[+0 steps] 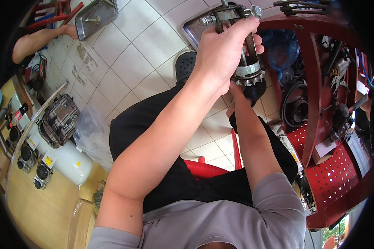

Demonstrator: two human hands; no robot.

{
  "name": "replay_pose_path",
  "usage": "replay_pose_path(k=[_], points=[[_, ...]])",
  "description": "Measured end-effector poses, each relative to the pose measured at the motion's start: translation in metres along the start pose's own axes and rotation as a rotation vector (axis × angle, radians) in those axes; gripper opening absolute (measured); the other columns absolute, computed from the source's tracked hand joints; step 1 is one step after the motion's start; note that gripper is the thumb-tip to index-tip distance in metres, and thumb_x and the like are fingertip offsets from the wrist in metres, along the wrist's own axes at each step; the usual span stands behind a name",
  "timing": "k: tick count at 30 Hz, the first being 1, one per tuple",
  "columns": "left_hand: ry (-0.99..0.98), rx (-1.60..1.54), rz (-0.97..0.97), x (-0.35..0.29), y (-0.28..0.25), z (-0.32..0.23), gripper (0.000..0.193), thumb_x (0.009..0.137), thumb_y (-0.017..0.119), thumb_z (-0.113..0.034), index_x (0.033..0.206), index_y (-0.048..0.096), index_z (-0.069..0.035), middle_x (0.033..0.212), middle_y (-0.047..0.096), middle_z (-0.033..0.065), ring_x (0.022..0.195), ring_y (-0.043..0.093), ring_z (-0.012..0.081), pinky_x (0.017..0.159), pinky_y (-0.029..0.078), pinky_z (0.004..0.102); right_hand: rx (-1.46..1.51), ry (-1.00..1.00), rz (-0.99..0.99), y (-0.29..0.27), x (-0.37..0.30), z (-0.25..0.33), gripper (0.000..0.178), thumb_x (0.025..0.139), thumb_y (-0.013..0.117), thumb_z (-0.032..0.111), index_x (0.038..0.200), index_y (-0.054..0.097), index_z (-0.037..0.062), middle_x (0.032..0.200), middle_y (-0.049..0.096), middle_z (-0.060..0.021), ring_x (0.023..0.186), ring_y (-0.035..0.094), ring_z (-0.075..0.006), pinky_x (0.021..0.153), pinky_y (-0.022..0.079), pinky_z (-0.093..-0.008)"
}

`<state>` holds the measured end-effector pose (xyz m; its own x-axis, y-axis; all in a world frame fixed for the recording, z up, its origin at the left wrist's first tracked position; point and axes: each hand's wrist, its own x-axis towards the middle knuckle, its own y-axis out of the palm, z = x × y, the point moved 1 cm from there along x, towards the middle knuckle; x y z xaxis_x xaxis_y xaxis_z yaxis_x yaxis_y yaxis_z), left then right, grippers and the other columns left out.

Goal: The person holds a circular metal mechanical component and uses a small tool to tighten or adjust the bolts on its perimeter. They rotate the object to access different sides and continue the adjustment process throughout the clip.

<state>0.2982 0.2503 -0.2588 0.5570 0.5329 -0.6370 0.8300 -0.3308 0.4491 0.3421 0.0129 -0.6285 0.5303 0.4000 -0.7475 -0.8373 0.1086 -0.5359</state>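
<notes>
My left hand [221, 54] is wrapped round a metal gear puller [228, 15], thumb along its top and fingertips showing at its right side. Bolts stick out at both ends of the puller's crossbar, and a threaded rod rises above it. At the puller's lower end sit a shiny metal ring [248, 69] and a toothed gear [253, 79]. My right hand [235, 89] reaches up under the gear; only its wrist end shows, and its fingers are hidden behind the parts and my left hand.
A metal tray [192, 31] lies on the tiled floor beyond the puller. At far left, another person's hand [70, 31] touches a second tray [81, 30]. A red rack [316, 95] with parts stands right. A white tank [72, 162] and plastic bag [94, 133] are at left.
</notes>
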Motion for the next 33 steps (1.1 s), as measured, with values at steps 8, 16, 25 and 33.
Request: replay_pose_path(k=[8,16,25,33], points=[[-0.016,-0.006,0.027,-0.007,0.007,0.000,0.028,0.088,0.067,-0.028,0.101,0.064,-0.003,0.090,0.068,0.0096,0.086,0.069,0.0208,0.074,0.054,0.0331,0.286,-0.018,0.022,-0.033,-0.009,0.014,0.026,0.086,0.049,0.017,0.091,0.066,-0.0019,0.070,0.066,-0.0171,0.065,0.066,-0.0307,0.062,0.048,-0.0421],[0.028,-0.009,0.117,-0.009,0.018,0.006,0.024,0.087,0.064,-0.023,0.097,0.064,-0.001,0.089,0.069,0.0099,0.084,0.069,0.0210,0.074,0.054,0.0332,-0.117,-0.168,-0.129,-0.152,-0.085,0.087,0.041,0.092,0.053,0.035,0.105,0.067,-0.0003,0.104,0.066,-0.0269,0.106,0.061,-0.0440,0.091,0.048,-0.0464],[-0.035,0.005,0.415,-0.031,0.037,0.038,0.043,0.088,0.048,-0.034,0.104,0.063,0.003,0.093,0.070,0.0149,0.084,0.069,0.0267,0.079,0.055,0.0388,0.749,-0.525,-0.335,-0.263,-0.265,0.200,0.039,0.102,0.045,0.037,0.112,0.064,0.0047,0.081,0.059,-0.0013,0.074,0.055,-0.0108,0.069,0.044,-0.0279],[0.235,0.192,0.499,-0.091,0.054,0.063,0.041,0.092,0.047,-0.034,0.098,0.066,0.002,0.081,0.069,0.0096,0.072,0.068,0.0179,0.070,0.055,0.0310,0.933,-0.671,-0.386,-0.229,-0.299,0.175,0.045,0.105,0.038,0.039,0.127,0.055,0.0028,0.102,0.061,-0.0038,0.086,0.053,-0.0103,0.077,0.043,-0.0250]])
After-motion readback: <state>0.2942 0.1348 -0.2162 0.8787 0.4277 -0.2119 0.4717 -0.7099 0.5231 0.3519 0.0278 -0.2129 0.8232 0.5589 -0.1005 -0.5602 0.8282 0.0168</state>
